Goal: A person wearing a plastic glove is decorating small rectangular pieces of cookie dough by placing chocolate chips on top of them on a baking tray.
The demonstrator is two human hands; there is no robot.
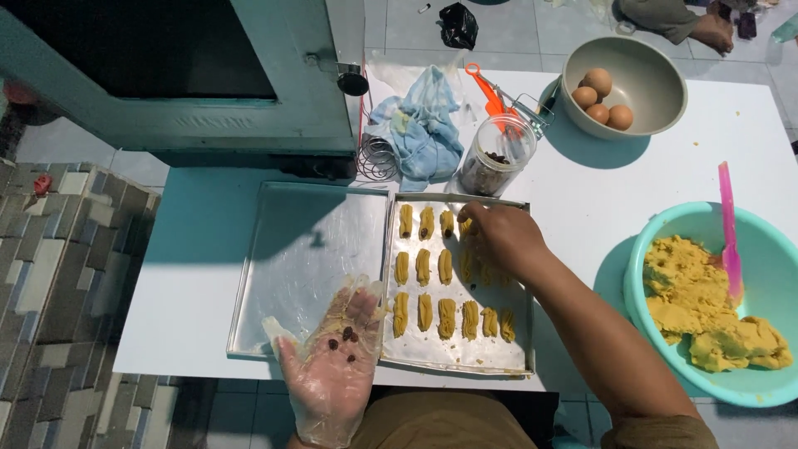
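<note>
My right hand (499,237) pinches at a dough piece (466,226) on the filled tray (453,353), fingers closed; I can't tell what they hold. About three pieces show dark chips, so I judge most remain untopped. My gloved left hand (337,366) lies open below-left, cupping chips (347,336). The empty tray (303,258) sits left, the jar (495,158) just above, and the dough bowl (715,299) far right.

Yellow ridged dough pieces (424,268), turquoise bowl (657,241)

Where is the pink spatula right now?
The pink plastic spatula stands in the turquoise plastic bowl of yellow dough, at the table's right edge in the head view.
</note>
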